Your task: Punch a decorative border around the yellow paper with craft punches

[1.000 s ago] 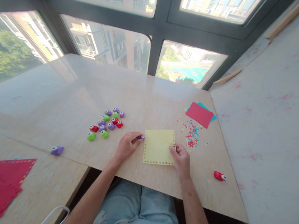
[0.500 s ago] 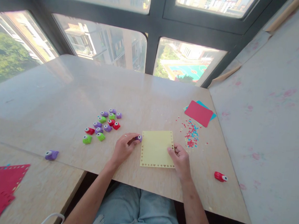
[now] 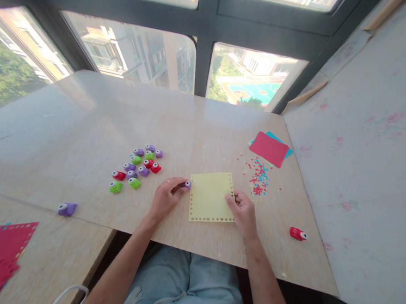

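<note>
A pale yellow sheet of paper [image 3: 209, 196] lies in front of me, with small shapes punched along its left, bottom and right edges. My right hand [image 3: 243, 211] pinches the sheet's right edge, thumb on top. At the sheet's left edge, my left hand [image 3: 167, 195] grips a small purple craft punch [image 3: 187, 184] between thumb and fingers. The punch touches the paper's edge near the upper left; whether the paper sits in its slot is too small to tell. Left of that hand stands a cluster of purple, green and red craft punches [image 3: 132, 175].
Punched red and blue confetti [image 3: 259, 177] is scattered right of the sheet, below a stack of red and blue cards [image 3: 269, 148]. A red punch [image 3: 298, 233] lies far right, a purple punch [image 3: 67, 208] far left. Red punched sheets [image 3: 1, 253] rest at lower left.
The whole view has shifted slightly, moving the scene a little up and left. Both hands keep their hold on the punch and the paper, with no clear movement of their own.
</note>
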`<state>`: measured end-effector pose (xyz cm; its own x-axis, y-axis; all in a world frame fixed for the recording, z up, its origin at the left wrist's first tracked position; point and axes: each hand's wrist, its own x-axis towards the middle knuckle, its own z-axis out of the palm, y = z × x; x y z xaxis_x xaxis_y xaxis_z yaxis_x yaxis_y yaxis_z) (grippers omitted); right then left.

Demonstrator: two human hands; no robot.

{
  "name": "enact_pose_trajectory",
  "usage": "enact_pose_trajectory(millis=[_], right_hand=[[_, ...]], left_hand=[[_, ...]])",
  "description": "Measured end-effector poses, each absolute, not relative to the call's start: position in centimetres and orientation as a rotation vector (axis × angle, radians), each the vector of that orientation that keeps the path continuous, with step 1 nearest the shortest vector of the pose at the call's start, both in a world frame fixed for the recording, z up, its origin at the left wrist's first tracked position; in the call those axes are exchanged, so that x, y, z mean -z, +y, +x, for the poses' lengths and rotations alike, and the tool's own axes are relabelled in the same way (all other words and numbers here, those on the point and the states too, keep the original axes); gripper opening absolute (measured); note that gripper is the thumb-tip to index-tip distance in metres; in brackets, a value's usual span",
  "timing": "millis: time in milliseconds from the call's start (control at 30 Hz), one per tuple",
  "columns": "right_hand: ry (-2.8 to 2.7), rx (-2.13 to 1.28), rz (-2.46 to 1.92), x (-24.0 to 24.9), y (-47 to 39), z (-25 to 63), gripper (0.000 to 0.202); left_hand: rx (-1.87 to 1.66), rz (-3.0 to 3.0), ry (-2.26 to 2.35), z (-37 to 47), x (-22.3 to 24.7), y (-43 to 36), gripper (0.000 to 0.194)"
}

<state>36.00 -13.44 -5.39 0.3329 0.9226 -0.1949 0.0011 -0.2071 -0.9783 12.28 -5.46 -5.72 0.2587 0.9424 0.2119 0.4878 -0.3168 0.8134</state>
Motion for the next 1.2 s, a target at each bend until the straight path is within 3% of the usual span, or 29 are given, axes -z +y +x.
enact_pose_trajectory(millis=[1200], right_hand=[[-0.830, -1.171, -1.623, 4.3, -13.5, 35.3, 0.040]], left_hand=[[-0.934, 1.923, 1.334, 12.4, 4.5, -6.0, 0.020]])
